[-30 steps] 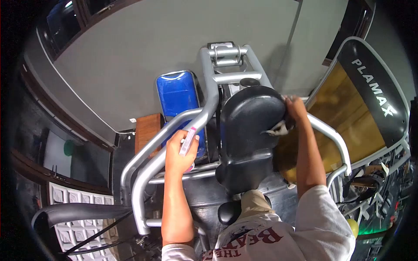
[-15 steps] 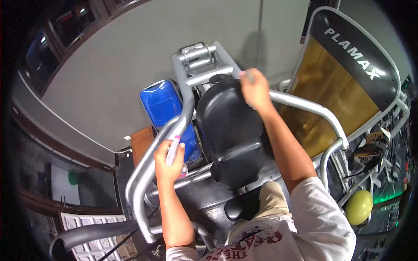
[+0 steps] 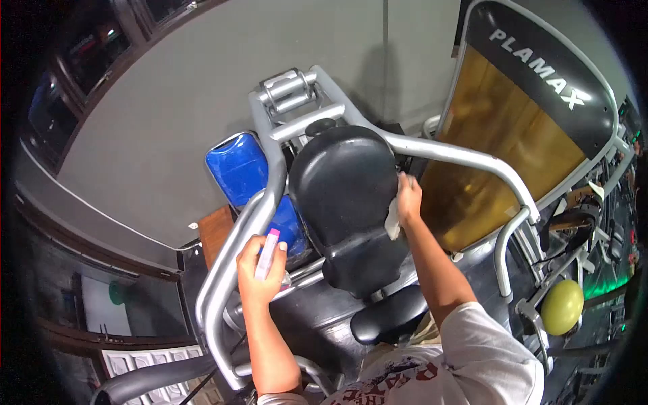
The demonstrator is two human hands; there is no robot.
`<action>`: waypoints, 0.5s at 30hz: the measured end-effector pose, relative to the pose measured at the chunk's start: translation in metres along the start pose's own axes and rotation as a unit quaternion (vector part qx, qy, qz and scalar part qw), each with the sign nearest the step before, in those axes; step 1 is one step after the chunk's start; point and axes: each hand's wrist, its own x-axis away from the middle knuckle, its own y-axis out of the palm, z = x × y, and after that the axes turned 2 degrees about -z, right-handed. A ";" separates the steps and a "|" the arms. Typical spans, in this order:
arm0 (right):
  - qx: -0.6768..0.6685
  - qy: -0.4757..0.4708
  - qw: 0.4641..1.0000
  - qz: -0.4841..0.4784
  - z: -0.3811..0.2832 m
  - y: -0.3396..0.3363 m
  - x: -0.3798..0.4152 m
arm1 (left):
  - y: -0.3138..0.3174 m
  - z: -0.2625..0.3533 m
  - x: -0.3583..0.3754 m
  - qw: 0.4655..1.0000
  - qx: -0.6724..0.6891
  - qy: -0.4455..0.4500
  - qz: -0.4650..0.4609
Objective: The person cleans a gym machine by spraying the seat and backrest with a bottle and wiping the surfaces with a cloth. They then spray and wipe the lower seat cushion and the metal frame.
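Observation:
In my left hand [image 3: 260, 273] is a spray bottle [image 3: 268, 253] with a white head and a pink tip; my fingers are wrapped round it, and most of its body is hidden under the hand. That hand is beside the silver tube frame of a gym machine. My right hand [image 3: 409, 199] is closed on a pale cloth [image 3: 393, 221], which hangs against the right edge of the black padded backrest [image 3: 344, 182]. Below the backrest is the black seat pad [image 3: 361, 260].
Silver frame tubes [image 3: 466, 156] curve round both sides of the seat. A blue padded chair [image 3: 237, 169] stands behind the left tube, near the grey wall. At right are a PLAMAX panel [image 3: 520, 135] and a yellow-green ball [image 3: 561, 307].
My right hand has come down from the backrest's top right corner to its right side, with the cloth now showing. My left hand still holds the bottle. The view has shifted slightly.

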 end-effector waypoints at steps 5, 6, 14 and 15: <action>0.095 -0.098 0.990 -0.023 -0.119 0.028 -0.001 | 0.002 -0.018 0.000 0.999 -0.032 0.019 -0.016; 0.096 -0.152 0.984 -0.014 -0.116 0.027 -0.002 | 0.005 -0.015 0.000 0.999 0.004 -0.030 -0.010; -0.016 -0.137 0.988 -0.063 -0.013 -0.022 0.035 | 0.057 -0.028 -0.001 0.994 0.048 -0.083 -0.055; -0.018 -0.154 0.985 -0.069 -0.026 -0.028 0.035 | 0.070 -0.018 -0.001 0.989 0.048 -0.099 -0.095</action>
